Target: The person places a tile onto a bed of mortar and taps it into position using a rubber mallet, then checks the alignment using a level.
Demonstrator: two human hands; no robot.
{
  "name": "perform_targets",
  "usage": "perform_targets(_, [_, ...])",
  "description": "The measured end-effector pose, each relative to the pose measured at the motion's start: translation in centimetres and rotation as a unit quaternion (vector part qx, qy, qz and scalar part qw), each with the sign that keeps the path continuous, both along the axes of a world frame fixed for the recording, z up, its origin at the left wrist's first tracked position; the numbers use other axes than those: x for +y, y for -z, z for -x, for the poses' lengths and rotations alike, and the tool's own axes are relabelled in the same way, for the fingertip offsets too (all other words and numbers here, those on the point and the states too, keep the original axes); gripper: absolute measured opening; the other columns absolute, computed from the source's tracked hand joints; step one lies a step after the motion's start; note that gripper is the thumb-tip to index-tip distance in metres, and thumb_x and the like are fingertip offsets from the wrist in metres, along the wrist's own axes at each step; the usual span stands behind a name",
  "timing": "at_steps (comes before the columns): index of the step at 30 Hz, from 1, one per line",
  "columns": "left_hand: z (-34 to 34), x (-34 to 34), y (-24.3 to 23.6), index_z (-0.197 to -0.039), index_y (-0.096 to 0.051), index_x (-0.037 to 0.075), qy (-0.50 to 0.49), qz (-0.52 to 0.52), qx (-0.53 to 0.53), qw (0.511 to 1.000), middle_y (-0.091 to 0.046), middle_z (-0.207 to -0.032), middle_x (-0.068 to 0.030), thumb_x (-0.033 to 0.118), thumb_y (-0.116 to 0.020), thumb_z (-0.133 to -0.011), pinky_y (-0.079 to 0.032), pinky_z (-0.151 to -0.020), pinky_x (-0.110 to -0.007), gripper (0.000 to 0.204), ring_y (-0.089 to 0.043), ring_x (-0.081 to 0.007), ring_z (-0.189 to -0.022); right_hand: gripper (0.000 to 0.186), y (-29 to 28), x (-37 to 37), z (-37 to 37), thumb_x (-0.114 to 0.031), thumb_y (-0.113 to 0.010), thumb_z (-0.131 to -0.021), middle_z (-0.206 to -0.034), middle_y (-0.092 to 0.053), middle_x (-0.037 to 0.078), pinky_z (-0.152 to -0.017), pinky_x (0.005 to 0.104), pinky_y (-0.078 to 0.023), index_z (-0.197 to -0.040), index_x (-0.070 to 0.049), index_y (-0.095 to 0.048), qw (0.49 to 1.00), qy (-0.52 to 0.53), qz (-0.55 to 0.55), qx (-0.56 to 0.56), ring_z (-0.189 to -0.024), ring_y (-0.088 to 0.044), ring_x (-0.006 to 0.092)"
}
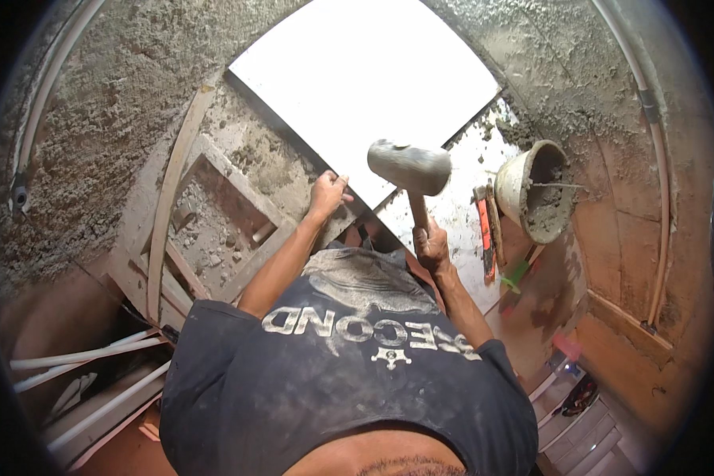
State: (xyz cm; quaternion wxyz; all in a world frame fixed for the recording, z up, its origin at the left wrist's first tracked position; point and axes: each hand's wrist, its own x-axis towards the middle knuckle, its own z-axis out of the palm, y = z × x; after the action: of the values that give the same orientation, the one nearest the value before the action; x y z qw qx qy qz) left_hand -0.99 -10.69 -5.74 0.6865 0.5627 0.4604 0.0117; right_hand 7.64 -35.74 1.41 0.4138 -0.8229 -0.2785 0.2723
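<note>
My right hand (431,246) is wrapped round the wooden handle of a rubber mallet (408,166). The mallet's thick grey head hangs over the near right edge of a large white tile (365,75), slightly blurred. At the tile's near left edge, by its near corner, rests my left hand (328,194), fingers partly bent and apart, with nothing seen in it. The tile lies cornerwise to me, and strong glare washes out its top. Whatever lies beneath it is hidden.
To the right, a bucket (520,194) with grey mortar lies tilted beside an orange-handled tool (485,230). A mortar-spattered white surface (468,166) adjoins the tile. A wooden frame (238,170) with rubble inside and pale pipes (95,357) are on the left. Rough walls rise around.
</note>
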Motion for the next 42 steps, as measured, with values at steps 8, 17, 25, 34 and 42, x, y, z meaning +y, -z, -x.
perform_targets(8, [0.8,-0.3,0.6,-0.087,-0.052,-0.003,0.008,0.010,0.007,1.000,-0.060,-0.071,-0.0087,0.025,-0.058,-0.090,-0.047,-0.046,-0.026,0.028,-0.066,-0.0170,-0.057,0.050,0.4,0.9,-0.1,-0.048,-0.048,-0.091,-0.062,-0.056,0.021,-0.055,0.0429,-0.044,-0.087,0.002,-0.052,1.000,0.003,-0.015,-0.021,-0.059,-0.059,0.0343])
perform_targets(17, [0.4,-0.3,0.3,-0.086,-0.054,-0.005,-0.007,-0.003,-0.011,1.000,-0.062,-0.072,-0.0115,0.024,-0.058,-0.089,-0.049,-0.048,-0.028,0.029,-0.066,-0.0182,-0.058,0.053,0.9,2.8,-1.3,-0.050,-0.047,-0.091,-0.064,-0.058,0.020,-0.057,0.0421,-0.045,-0.088,0.003,-0.054,1.000,0.007,0.004,-0.005,-0.062,-0.060,0.0330])
perform_targets(25, [0.1,-0.1,0.2,-0.085,-0.054,-0.005,-0.007,0.001,-0.007,1.000,-0.062,-0.072,-0.0129,0.027,-0.059,-0.090,-0.050,-0.055,-0.032,0.032,-0.066,-0.0205,-0.059,0.053,1.3,7.1,-2.7,-0.049,-0.047,-0.092,-0.063,-0.056,0.017,-0.058,0.0399,-0.045,-0.089,0.004,-0.056,0.999,0.016,-0.014,-0.040,-0.062,-0.059,0.0277])
perform_targets(34, [0.1,-0.4,1.0,-0.082,-0.051,-0.002,-0.017,-0.006,-0.033,0.999,-0.061,-0.070,-0.0105,0.025,-0.059,-0.089,-0.047,-0.044,-0.028,0.029,-0.065,-0.0186,-0.054,0.053,1.8,13.5,-3.6,-0.048,-0.045,-0.093,-0.065,-0.058,0.018,-0.060,0.0401,-0.046,-0.095,0.003,-0.057,0.996,-0.011,-0.035,-0.076,-0.065,-0.059,0.0294])
perform_targets(42, [0.0,-0.6,0.0,-0.083,-0.052,-0.003,-0.007,-0.037,-0.014,0.999,-0.061,-0.068,-0.0101,0.026,-0.061,-0.087,-0.050,-0.050,-0.031,0.030,-0.065,-0.0201,-0.052,0.059,1.2,17.0,-3.8,-0.051,-0.044,-0.092,-0.068,-0.057,0.025,-0.059,0.0444,-0.045,-0.083,0.006,-0.057,0.996,-0.006,-0.024,-0.088,-0.067,-0.060,0.0371])
